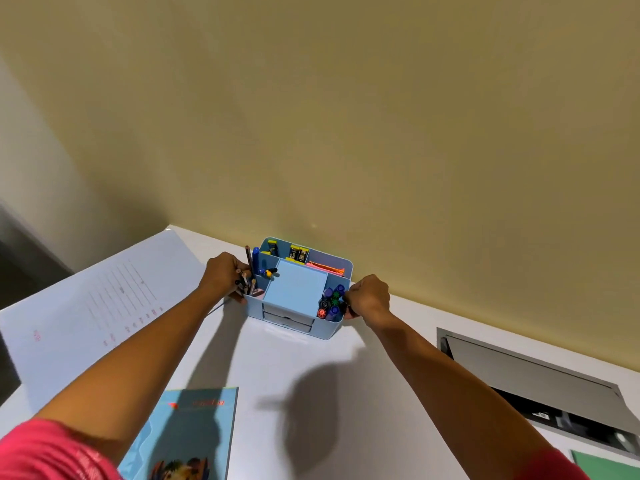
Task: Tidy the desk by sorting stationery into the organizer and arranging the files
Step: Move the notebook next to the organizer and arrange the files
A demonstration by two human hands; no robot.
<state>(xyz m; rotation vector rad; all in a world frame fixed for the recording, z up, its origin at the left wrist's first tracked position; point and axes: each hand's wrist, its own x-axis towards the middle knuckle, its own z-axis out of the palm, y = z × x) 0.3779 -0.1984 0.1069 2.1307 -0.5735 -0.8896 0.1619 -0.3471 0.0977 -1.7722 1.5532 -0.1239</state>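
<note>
A light blue desk organizer [294,323] stands near the back of the white desk, close to the wall. Pencils and a blue pen [250,271] stand in its left compartment, markers [331,301] in its right one, binder clips [298,253] and orange sticky notes [325,268] at the back. My left hand [223,275] grips the organizer's left side. My right hand [369,296] grips its right side. A white file [97,306] with printed lines lies at the left. A blue notebook [194,434] lies near the front edge.
The white desk [277,375] ends at a beige wall behind the organizer. A grey cable hatch [526,382] with an open lid is set into the desk at the right. A green sheet [606,467] shows at the bottom right corner.
</note>
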